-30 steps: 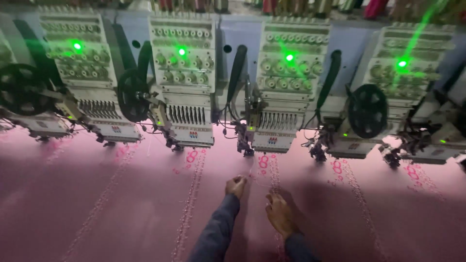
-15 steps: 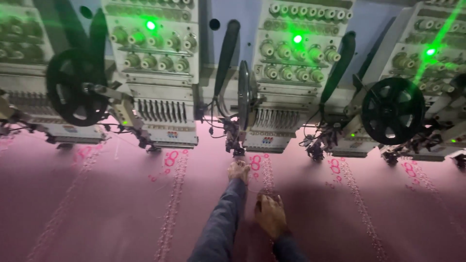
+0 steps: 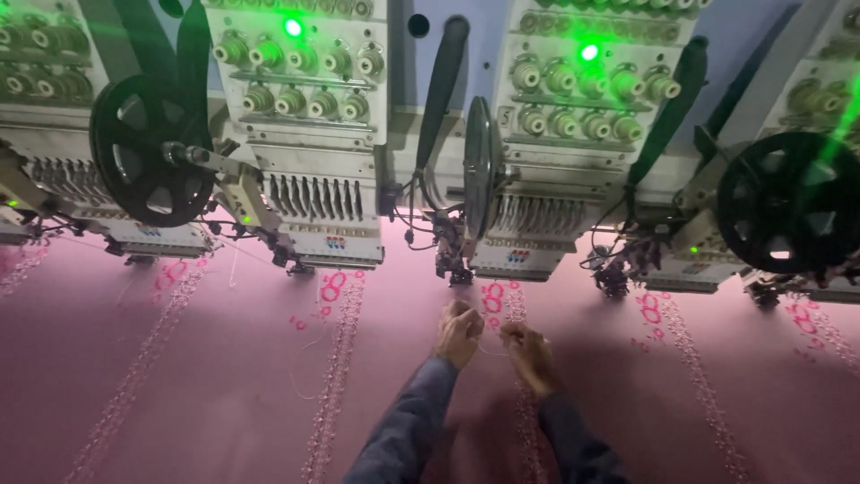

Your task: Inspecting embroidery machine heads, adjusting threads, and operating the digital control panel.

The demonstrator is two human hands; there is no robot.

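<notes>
hands meet below the embroidery head: left hand and right hand, each grip pinched on thin thread over pink fabric; best kept taut, clear of needles.

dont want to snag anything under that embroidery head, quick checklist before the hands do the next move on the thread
1. Both hands in view: ok. Left hand and right hand are over the pink fabric, close together.
2. Thread held: ok, roughly. A thin pale thread seems to run between the hands; exact grip cannot tell.
3. Hands apart from the needles: ok. Both sit below the embroidery head, not touching it.
4. Machine stopped: cannot tell. The green light is lit, motion not visible.
5. Fabric flat: ok. No folds near the stitched column.
6. Loose thread on fabric: not ok. A stray strand lies left of the hands.
</notes>
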